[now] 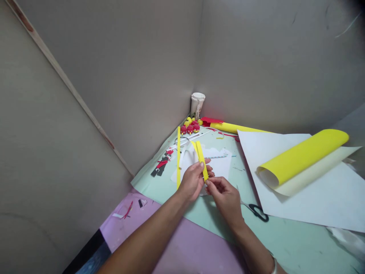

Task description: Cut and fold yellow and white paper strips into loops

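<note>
Working partway through a narrow, bright yellow paper strip [200,155], judging by fine crosswise ridges near the lower end and a smoother upper length. Giving no sure sign of the ridges' origin, folded in or ready-made. Holding the strip between both hands, above a ragged-edged white paper sheet [222,169] on a pale green table covering [288,241].

Judging as apparently finished a cluster of small, rounded red-and-yellow pieces [190,129], grouped in front of a white patterned cup [197,103]. Judging as unworked a long, straight, flat yellow strip [178,156], lying to the left of the left hand [194,178]. Judging as incomplete the strip in hand, not yet set down.

Pressing the left thumb against the strip's near face and supporting from behind with the left fingers, slightly spread and showing tips beyond the right edge. Pinching the strip's lower end between thumb and forefinger of the right hand [226,195], closing the gap down to the paper and curling the remaining fingers inward. Leaving black-handled scissors [259,212] lying just beside the right hand, ungrasped.
</note>
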Tool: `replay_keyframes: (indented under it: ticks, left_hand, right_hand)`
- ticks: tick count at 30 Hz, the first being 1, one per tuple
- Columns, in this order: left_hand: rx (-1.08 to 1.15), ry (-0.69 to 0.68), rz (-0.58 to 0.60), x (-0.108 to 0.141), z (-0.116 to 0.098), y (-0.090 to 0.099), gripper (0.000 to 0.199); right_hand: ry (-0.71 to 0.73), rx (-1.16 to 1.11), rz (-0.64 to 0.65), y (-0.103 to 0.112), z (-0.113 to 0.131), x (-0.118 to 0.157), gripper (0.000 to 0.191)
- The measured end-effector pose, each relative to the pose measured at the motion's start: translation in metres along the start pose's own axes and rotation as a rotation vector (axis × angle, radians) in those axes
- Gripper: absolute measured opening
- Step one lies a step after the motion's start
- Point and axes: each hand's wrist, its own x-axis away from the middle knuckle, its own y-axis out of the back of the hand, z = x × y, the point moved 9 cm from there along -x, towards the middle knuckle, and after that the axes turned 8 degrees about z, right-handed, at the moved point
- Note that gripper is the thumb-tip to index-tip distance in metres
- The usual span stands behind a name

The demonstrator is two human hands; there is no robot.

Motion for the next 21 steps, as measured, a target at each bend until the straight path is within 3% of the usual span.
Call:
replay_keyframes:
  ticks: [11, 21]
  left_hand:
    - [0.094, 0.034, -0.136, 0.017, 0.019, 0.014, 0.027]
    - [0.042, 0.027, -0.163, 0.015, 0.027, 0.027, 0.034]
  right_hand:
    - [-0.121, -0.089, -0.033, -0.011, -0.016, 0.030, 0.021]
    - [-0.170, -0.080, -0.029, -0.014, -0.025, 0.033, 0.019]
